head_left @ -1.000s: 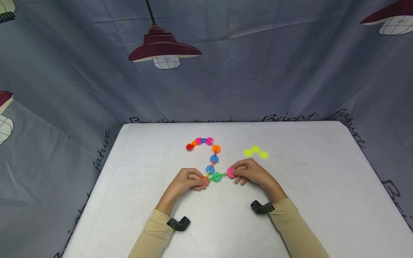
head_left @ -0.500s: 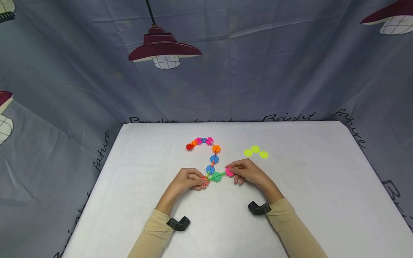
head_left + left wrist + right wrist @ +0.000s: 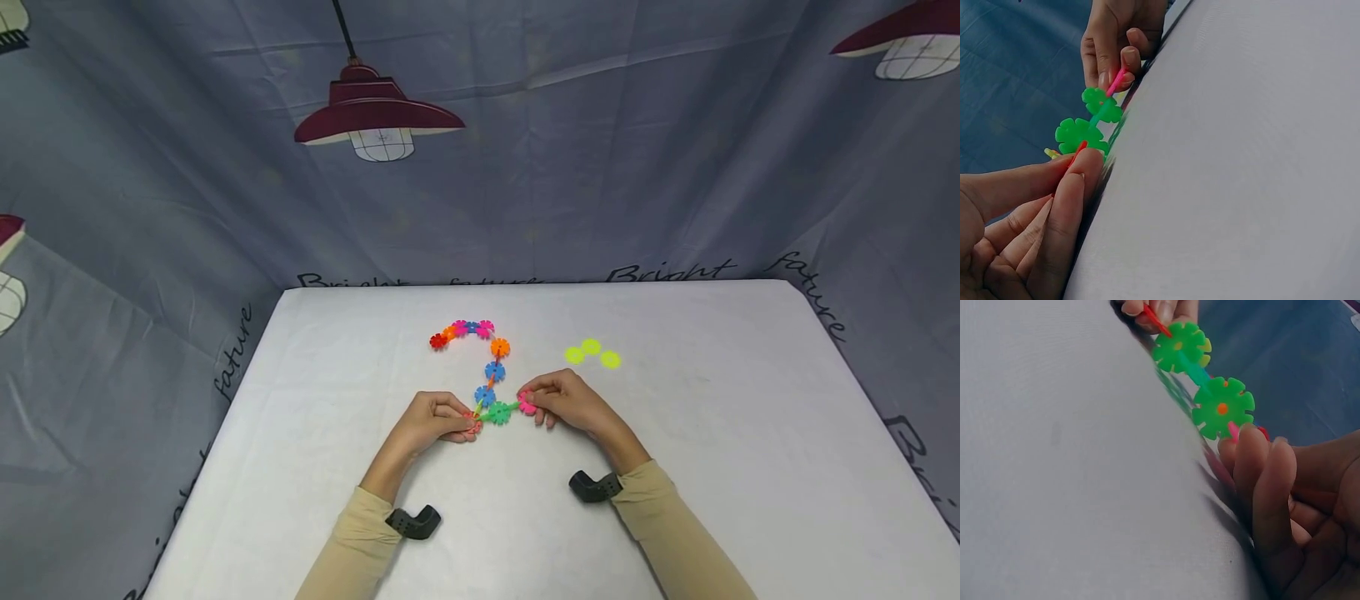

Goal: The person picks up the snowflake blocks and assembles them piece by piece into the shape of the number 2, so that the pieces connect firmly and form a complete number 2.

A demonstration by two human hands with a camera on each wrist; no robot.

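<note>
A chain of notched snowflake discs curves over the white table in the head view. My left hand (image 3: pixel 429 423) pinches the coral-red disc (image 3: pixel 474 424) at the chain's near bend. With thumb and fingers, my right hand (image 3: pixel 573 403) pinches a pink disc (image 3: pixel 527 403). Between the hands are a flat green disc (image 3: pixel 499 413) and narrow green links. In the right wrist view, a teal disc (image 3: pixel 1194 369) seen edge-on joins two green discs (image 3: pixel 1225 406). The pink disc's edge (image 3: pixel 1117 80) meets the farther green disc in the left wrist view. Fingertips hide part of both pinched discs.
Farther back, the chain runs through blue discs (image 3: pixel 494 372), an orange disc (image 3: pixel 500 347) and pink ones to a red disc (image 3: pixel 438 342) at its end. Three loose yellow discs (image 3: pixel 591 347) lie right of it. A grey printed curtain (image 3: pixel 480 208) hangs behind the table.
My right hand has shifted a little to the left with the pink disc, closer to the green disc. My left hand stays on the coral-red disc, nearly still.
</note>
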